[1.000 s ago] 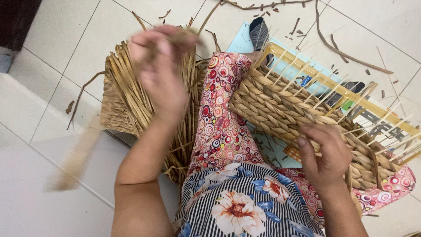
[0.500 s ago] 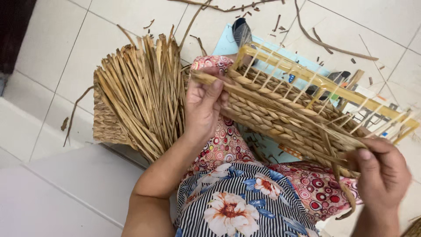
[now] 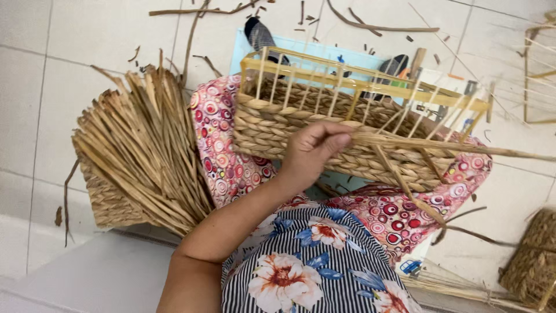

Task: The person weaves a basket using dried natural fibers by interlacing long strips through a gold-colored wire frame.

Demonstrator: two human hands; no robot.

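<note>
A: What is the left hand (image 3: 310, 153) doing?

B: It is pinching a flat straw strand (image 3: 440, 146) between thumb and fingertips, right against the woven side of the basket (image 3: 301, 124). The strand is running off to the right, past the basket's end and towards the edge of the view.

A: And the right hand?

B: It is not showing in the head view at all, so I cannot tell whether it is gripping anything.

A: Where is the basket sitting?

B: It is lying across the person's lap, on the red patterned trousers (image 3: 220, 150), tilted so its open top is facing away from the camera. The lower part is braided in thick straw rope; above it, thin upright stakes are standing up to a pale wooden frame (image 3: 353, 78) that is forming the rim.

A: What else is lying around?

B: A bundle of loose straw (image 3: 145, 150) is fanning out on the floor (image 3: 87, 35) just beside the person's left leg, resting over another woven piece (image 3: 107, 200). Loose stalks and scraps are littering the white tiles beyond the basket. A light blue mat (image 3: 246, 49) is peeking out from under the basket, with a dark slipper (image 3: 258, 35) on it. At the lower right corner, part of another braided basket (image 3: 533, 261) is showing, well apart from the hand.
</note>
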